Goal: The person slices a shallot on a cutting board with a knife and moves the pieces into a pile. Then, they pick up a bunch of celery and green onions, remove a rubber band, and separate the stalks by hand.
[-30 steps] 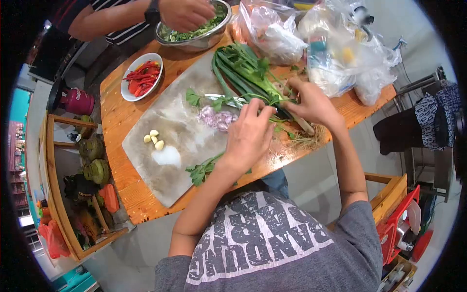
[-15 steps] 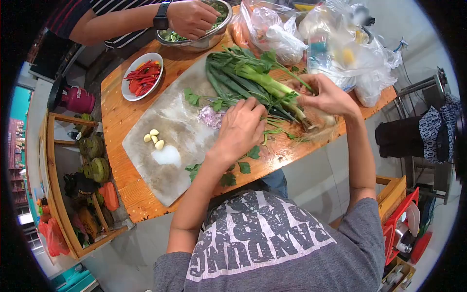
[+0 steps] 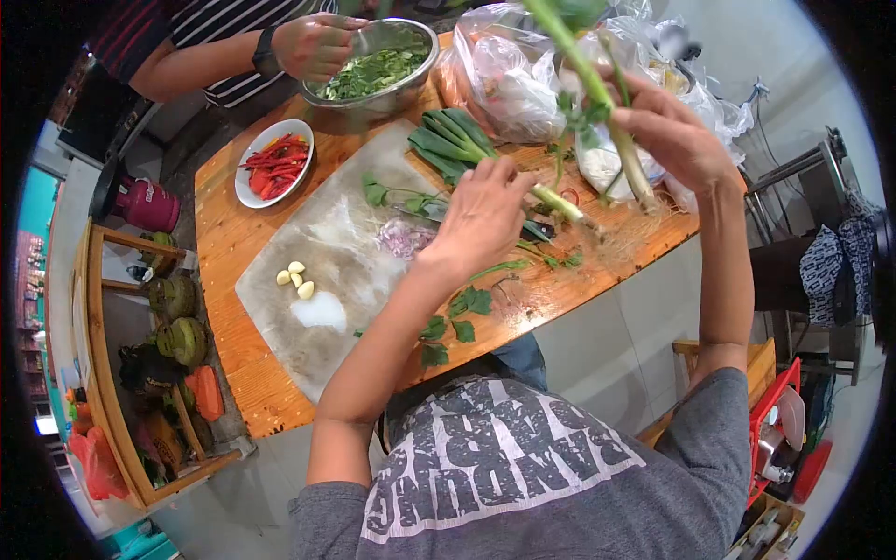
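Observation:
My left hand (image 3: 483, 213) is over the right edge of the cutting board (image 3: 280, 322), its fingers curled onto a leek (image 3: 549, 194) whose rooted white end points right. A dark object, perhaps a knife handle (image 3: 539, 231), shows beneath that hand. Raised on the right, my right hand (image 3: 672, 131) grips a long pale-green leek stalk (image 3: 597, 86) with hanging roots; leafy celery sprigs (image 3: 583, 114) hang beside it. Chopped shallots (image 3: 403, 238), several peeled garlic cloves (image 3: 297, 273) and a white powder heap (image 3: 320, 311) lie on the board. Celery leaves (image 3: 469, 301) lie near the table's front edge.
A co-worker's hand (image 3: 322, 47) is above a metal bowl (image 3: 411, 84) of chopped greens. A white bowl (image 3: 245, 187) holds sliced red chilies. Plastic bags (image 3: 504, 79) crowd the table's back right. A wooden shelf (image 3: 98, 373) stands left, with green gas cylinders (image 3: 182, 336).
My right hand has lifted a leek stalk and celery up and away from the bunch. My left hand has shifted slightly right onto the remaining leek. The co-worker's hand has moved left, off the greens.

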Demonstrator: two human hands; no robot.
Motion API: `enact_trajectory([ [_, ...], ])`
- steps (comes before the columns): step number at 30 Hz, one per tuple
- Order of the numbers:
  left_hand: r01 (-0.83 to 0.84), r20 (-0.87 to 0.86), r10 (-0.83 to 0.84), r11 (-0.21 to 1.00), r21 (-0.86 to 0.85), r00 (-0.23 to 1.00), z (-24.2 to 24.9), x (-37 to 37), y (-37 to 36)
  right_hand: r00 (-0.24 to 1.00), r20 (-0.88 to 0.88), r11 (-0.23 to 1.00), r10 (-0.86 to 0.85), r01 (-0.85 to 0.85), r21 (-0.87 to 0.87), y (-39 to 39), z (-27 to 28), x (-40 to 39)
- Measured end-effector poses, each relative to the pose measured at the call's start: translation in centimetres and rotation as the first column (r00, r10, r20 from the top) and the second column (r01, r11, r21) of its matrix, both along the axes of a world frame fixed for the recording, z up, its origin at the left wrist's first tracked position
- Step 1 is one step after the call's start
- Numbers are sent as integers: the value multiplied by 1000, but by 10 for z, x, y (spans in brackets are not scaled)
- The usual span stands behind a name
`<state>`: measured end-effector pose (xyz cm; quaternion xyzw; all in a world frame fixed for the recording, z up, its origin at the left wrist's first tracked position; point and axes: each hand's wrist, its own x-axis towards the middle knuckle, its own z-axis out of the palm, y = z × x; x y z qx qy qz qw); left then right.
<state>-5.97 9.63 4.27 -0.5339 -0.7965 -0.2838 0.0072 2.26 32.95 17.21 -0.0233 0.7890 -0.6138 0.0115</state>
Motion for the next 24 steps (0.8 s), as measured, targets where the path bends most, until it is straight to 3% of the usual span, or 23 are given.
enact_trajectory([
  [3, 99, -139, -85, 990, 96, 987, -1, 4, 20, 991, -132, 997, 31, -40, -66, 0, 31, -4],
  [5, 175, -144, -151, 969, 172, 978, -9, 2, 36, 915, -41, 900, -402, 387, -200, -43, 71, -12],
  [7, 147, -141, -114, 957, 251, 983, -16, 5, 51, 928, -350, 989, -128, 91, -119, 8, 43, -21],
  [10, 84, -141, -55, 975, 206, 988, -9, -4, 61, 858, -405, 946, -316, 318, -65, -7, 54, -39],
  [11, 53, -151, -12, 962, 270, 988, -8, -4, 60, 860, -476, 968, -185, 242, 62, -12, 62, -47],
  [13, -9, -163, 79, 920, 391, 983, -3, -3, 56, 848, -499, 951, -179, 279, 133, -19, 59, -54],
  [16, 9, -366, 118, 945, 328, 923, 1, -4, 51, 869, -461, 929, -181, 305, 210, -18, 47, -68],
  [19, 36, -310, 48, 965, 261, 950, -6, 7, 58, 900, -425, 928, -95, 234, 288, -26, 49, -79],
  [20, 32, -279, 51, 957, 289, 959, -7, 6, 60, 918, -368, 902, -148, 278, 330, -35, 49, -83],
  [22, 18, -200, 53, 940, 341, 978, -8, 6, 62, 911, -400, 921, -97, 234, 311, -43, 52, -94],
  [23, 10, -204, 73, 925, 381, 976, -9, 3, 60, 921, -389, 972, -38, 124, 199, -34, 49, -102],
  [24, -11, -193, 87, 932, 362, 977, -10, 3, 59, 916, -397, 982, -65, 129, 136, -36, 51, -102],
])
